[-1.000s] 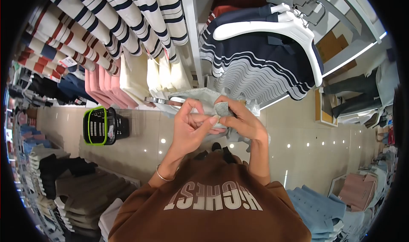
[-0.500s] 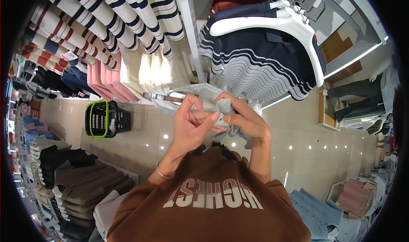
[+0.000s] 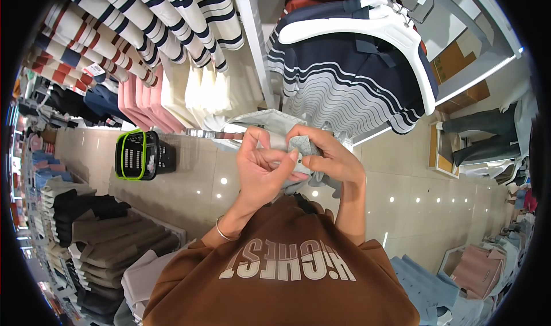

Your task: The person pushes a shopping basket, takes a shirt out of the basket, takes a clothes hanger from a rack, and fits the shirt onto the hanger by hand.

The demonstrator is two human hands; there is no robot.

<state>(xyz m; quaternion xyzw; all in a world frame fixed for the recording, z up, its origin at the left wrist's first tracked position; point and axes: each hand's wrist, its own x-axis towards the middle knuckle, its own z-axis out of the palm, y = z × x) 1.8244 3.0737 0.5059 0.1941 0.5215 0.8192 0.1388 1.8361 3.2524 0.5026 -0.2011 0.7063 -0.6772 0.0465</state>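
Observation:
A light grey garment (image 3: 270, 119) is bunched up in front of my chest, held by both hands. My left hand (image 3: 261, 168) is closed, its thumb and fingers pinching the cloth's edge near a small dark dot. Opposite it, my right hand (image 3: 333, 159) grips a folded grey flap (image 3: 299, 146) between thumb and fingers. The fingertips of the two hands almost meet there, and they hide part of the cloth. A narrow shiny bar (image 3: 201, 133) sticks out to the left of the garment; what it belongs to is hidden.
Navy-and-white striped tops (image 3: 344, 67) hang on white hangers (image 3: 367, 27) ahead. Striped, cream and pink clothes (image 3: 138, 105) hang at upper left. A black basket with a green handle (image 3: 138, 155) stands on the floor. Brown garments (image 3: 120, 234) hang lower left, blue ones (image 3: 422, 286) lower right.
Both hands stay on the garment with only slight finger shifts. The shiny bar has moved a little to the left, and the view has shifted slightly.

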